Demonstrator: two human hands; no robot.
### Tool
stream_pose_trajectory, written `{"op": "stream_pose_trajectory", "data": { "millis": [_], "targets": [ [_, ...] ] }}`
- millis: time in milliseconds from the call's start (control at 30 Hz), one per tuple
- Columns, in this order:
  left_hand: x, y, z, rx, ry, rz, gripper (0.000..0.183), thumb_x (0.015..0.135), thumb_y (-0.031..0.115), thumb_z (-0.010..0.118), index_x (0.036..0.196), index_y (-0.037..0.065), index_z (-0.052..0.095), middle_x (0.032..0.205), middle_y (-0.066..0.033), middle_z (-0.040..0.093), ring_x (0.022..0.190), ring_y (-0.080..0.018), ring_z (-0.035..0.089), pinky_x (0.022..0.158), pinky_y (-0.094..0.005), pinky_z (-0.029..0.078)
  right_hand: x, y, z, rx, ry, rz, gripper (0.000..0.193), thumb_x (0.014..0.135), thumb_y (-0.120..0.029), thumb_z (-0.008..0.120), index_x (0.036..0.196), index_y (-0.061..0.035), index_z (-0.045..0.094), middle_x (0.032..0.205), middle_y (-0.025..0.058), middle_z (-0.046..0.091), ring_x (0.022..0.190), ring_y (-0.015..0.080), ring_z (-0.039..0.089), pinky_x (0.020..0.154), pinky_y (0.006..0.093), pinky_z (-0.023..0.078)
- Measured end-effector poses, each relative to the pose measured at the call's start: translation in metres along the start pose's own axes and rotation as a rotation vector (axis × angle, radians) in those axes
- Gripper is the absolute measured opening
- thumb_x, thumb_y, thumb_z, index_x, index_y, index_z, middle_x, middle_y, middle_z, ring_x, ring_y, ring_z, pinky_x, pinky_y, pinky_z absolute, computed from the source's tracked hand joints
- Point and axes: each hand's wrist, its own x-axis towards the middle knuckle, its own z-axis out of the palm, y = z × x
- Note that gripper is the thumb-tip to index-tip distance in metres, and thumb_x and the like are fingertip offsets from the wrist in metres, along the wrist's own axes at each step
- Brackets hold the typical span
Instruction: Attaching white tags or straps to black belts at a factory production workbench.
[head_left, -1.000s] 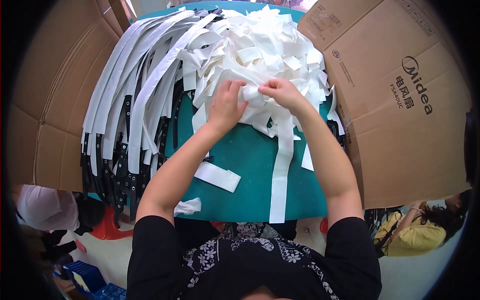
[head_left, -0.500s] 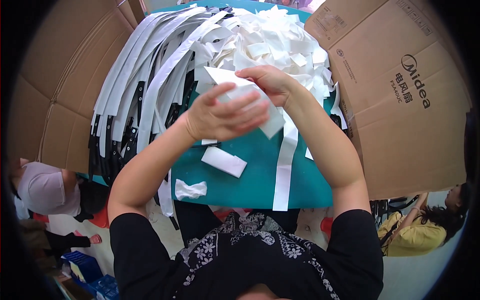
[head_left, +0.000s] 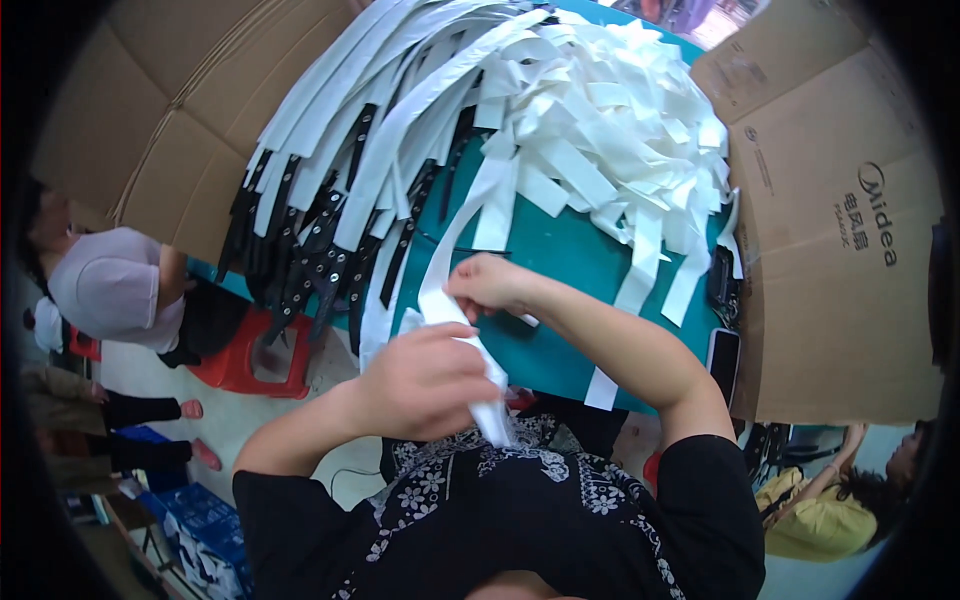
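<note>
A long white strip (head_left: 434,277) runs from the heap of white strips (head_left: 620,115) down toward me at the table's near edge. My left hand (head_left: 425,382) is closed round its lower part, and a loose end hangs below the fingers by my shirt. Slightly farther off, my right hand (head_left: 492,284) pinches the strip's edge between curled fingers; the fingertips are partly hidden. To the left lie many pale strips (head_left: 372,190) in a bundle, with black snap bands (head_left: 325,235) showing at their ends.
Cardboard boxes stand left (head_left: 170,120) and right (head_left: 815,230) of the green table (head_left: 540,350). A phone (head_left: 723,365) and a black object (head_left: 722,285) lie at the right edge. A red stool (head_left: 265,355) and seated people are nearby.
Both hands have come nearer to me. The broad white piece between them is gone from view, and a long strip is held instead. My left hand has closed; the view has shifted.
</note>
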Motion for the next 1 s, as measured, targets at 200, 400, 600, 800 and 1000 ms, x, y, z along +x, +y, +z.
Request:
{"op": "stream_pose_trajectory", "data": {
  "millis": [200, 400, 600, 800, 1000],
  "targets": [
    [-0.068, -0.037, -0.068, -0.489, 1.153, -0.759, 0.02, 0.087, 0.0, 0.046, 0.106, -0.003, 0.054, 0.089, -0.0111, 0.058, 0.071, -0.0163, 0.061, 0.066, -0.0289, 0.051, -0.011, -0.019, 0.008, -0.686, 0.015, -0.281, 0.032, 0.087, -0.032, 0.052, 0.079, -0.0042, 0.066, 0.067, 0.0005, 0.065, 0.059, 0.011, 0.058, 0.057, 0.0282, 0.046],
    [-0.107, -0.018, -0.085, -0.493, 1.079, -0.667, 0.019, 0.091, 0.009, 0.048, 0.099, -0.006, 0.057, 0.095, -0.0132, 0.057, 0.075, -0.0196, 0.062, 0.07, -0.0326, 0.053, -0.025, -0.074, -0.063, -0.602, 0.17, -0.273, 0.028, 0.085, -0.029, 0.057, 0.081, -0.0028, 0.067, 0.07, 0.0062, 0.064, 0.063, 0.0144, 0.06, 0.058, 0.0281, 0.047],
    [-0.131, -0.038, -0.102, -0.697, 1.435, -0.487, 0.017, 0.088, 0.013, 0.056, 0.097, 0.0, 0.061, 0.095, -0.0088, 0.062, 0.09, -0.0198, 0.059, 0.087, -0.0363, 0.047, 0.068, -0.041, -0.049, -1.01, 0.665, -0.099, 0.039, 0.078, -0.041, 0.061, 0.079, -0.0025, 0.065, 0.082, 0.0187, 0.064, 0.076, 0.0336, 0.062, 0.067, 0.0417, 0.049],
    [-0.108, -0.049, -0.122, -0.718, 1.415, -0.345, 0.015, 0.087, 0.011, 0.057, 0.098, 0.001, 0.06, 0.095, -0.0065, 0.062, 0.089, -0.017, 0.059, 0.085, -0.0336, 0.046, 0.111, -0.029, -0.073, -0.851, 0.776, -0.136, 0.041, 0.071, -0.039, 0.069, 0.08, -0.0006, 0.061, 0.076, 0.017, 0.063, 0.068, 0.0297, 0.061, 0.061, 0.0367, 0.048],
    [-0.064, -0.065, -0.095, -0.724, 1.293, -0.497, 0.012, 0.086, 0.011, 0.059, 0.093, 0.002, 0.059, 0.09, -0.0052, 0.061, 0.079, -0.0098, 0.058, 0.072, -0.0224, 0.047, -0.045, 0.014, -0.108, 0.297, -0.113, -0.28, 0.026, 0.083, -0.024, 0.062, 0.066, -0.0099, 0.047, 0.057, 0.0002, 0.042, 0.043, 0.0067, 0.038, 0.034, 0.0209, 0.027]
  ]
}}
